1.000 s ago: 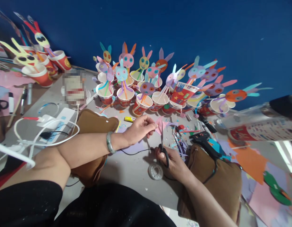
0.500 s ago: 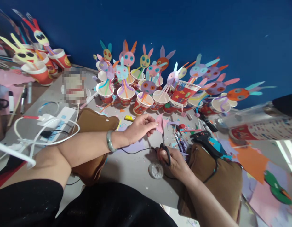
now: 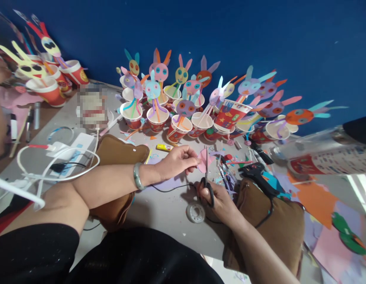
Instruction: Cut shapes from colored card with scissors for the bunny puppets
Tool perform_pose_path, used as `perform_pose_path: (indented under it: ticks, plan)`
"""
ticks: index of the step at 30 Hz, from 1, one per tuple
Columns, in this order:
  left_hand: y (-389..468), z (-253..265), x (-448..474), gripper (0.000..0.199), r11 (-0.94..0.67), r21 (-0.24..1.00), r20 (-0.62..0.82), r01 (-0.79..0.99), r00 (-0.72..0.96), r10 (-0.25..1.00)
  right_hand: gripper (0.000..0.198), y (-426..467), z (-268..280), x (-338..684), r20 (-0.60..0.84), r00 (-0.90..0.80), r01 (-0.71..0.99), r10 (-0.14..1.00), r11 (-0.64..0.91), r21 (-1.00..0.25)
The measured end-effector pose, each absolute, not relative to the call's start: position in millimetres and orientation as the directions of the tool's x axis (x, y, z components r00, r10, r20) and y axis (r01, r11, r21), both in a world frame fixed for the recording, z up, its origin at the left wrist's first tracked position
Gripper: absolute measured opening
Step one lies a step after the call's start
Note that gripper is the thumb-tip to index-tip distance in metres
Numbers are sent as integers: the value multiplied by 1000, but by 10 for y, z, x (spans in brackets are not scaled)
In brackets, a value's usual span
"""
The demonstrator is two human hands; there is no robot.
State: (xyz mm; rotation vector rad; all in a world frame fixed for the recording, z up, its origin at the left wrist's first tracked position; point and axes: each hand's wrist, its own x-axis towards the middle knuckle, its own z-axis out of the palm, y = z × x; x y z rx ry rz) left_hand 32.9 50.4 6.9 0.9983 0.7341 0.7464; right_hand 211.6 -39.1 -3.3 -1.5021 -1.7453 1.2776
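My left hand [image 3: 178, 161] pinches a small piece of pink paper [image 3: 202, 161] by its left edge, above the table. In my right hand [image 3: 214, 199] is a pair of scissors [image 3: 207, 175] with dark handles, its blades pointing up across the pink paper. Part of the paper shows to the right of the blades. Just below my right hand a roll of clear tape [image 3: 196, 212] lies on the grey tabletop. A yellow glue stick [image 3: 164, 147] lies behind my left hand, near a sheet of purple paper [image 3: 167, 182].
Paper cups [image 3: 179, 130] with paper rabbit heads stand along the blue wall. Brown cushions [image 3: 268, 228] lie on both sides. A black glue gun [image 3: 254, 173], a plastic cup dispenser [image 3: 325, 154], orange paper [image 3: 316, 197] and a white power strip [image 3: 77, 152] surround the work area.
The pink paper has turned a little between my fingers, and the scissor blades cross it at a slightly different place. At the far left, another person's hand has come into view.
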Motion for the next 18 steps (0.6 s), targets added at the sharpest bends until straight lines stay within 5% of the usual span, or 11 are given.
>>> perform_pose_path:
  ticks: [13, 18]
  plan:
    - [498, 65, 332, 18, 338, 922, -187, -188, 548, 815, 62, -405, -31, 2123, -231, -149, 469, 961, -137, -873]
    - [491, 42, 322, 20, 353, 922, -199, -161, 586, 785, 45, -398, 7, 2129, -73, -6, 453, 997, -62, -889]
